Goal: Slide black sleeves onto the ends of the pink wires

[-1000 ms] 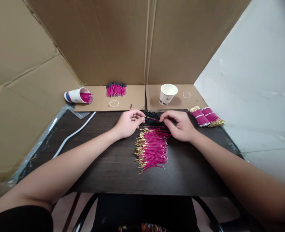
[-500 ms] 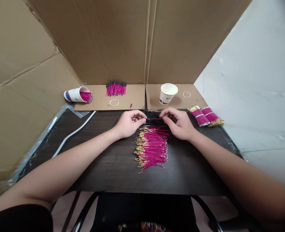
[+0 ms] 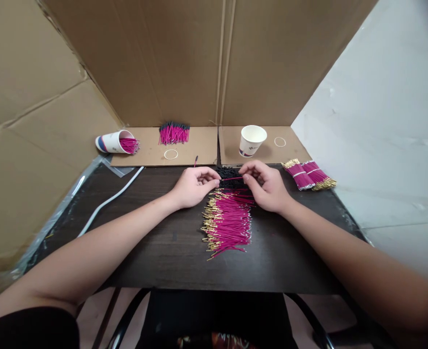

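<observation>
One thin magenta wire (image 3: 232, 179) stretches between my two hands, slightly higher at its right end. The fingertips of my left hand (image 3: 198, 186) pinch its left end; what sits on that end is too small to make out. My right hand (image 3: 264, 185) pinches the other end between thumb and fingers. Just behind and beneath the wire lies a pile of small black sleeves (image 3: 228, 172). Nearer to me spreads a loose heap of magenta wires (image 3: 231, 220), with gold-coloured tips to the left and silvery ends to the right.
Magenta wires with black ends (image 3: 174, 133) lie on the cardboard at the back. A tipped paper cup (image 3: 108, 142) holds more wires; another paper cup (image 3: 250, 143) stands upright. Banded wire bundles (image 3: 308, 175) lie at the right. A white cable (image 3: 108, 199) crosses the left side.
The wire between my hands has tilted a little, its right end rising. My right hand has shifted very slightly left; my left hand stays nearly in place.
</observation>
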Available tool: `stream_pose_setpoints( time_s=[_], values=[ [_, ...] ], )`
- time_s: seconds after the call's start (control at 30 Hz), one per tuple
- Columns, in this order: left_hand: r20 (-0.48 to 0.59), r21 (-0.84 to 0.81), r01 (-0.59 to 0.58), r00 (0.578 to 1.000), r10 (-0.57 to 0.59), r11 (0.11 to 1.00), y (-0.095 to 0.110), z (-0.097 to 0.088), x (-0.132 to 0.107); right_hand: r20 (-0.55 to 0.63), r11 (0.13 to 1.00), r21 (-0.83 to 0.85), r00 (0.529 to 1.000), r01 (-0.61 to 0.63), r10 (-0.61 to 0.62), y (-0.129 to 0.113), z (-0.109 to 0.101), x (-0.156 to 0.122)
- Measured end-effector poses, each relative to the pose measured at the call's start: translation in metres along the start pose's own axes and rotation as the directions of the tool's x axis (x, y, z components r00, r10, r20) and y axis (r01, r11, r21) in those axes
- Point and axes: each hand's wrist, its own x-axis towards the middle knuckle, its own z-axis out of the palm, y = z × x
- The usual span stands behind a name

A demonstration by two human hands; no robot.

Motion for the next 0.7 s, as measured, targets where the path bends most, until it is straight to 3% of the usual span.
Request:
stream_pose_setpoints(
  time_s=[0.37, 0.7],
  values=[
    [0.003, -0.029, -0.002, 1.0, 0.002, 1.0, 0.0006, -0.0001, -0.0002, -0.015, 0.983, -0.129, 0.991, 0.132, -0.135, -0.0035, -0.0021, 0.0004],
    [-0.015, 0.015, -0.022, 1.0, 0.022, 1.0, -0.0022, 0.0008, 0.0, 0.0, 0.999, 0.003, 0.999, 0.044, -0.044, 0.0, 0.0016, 0.0003]
  ],
)
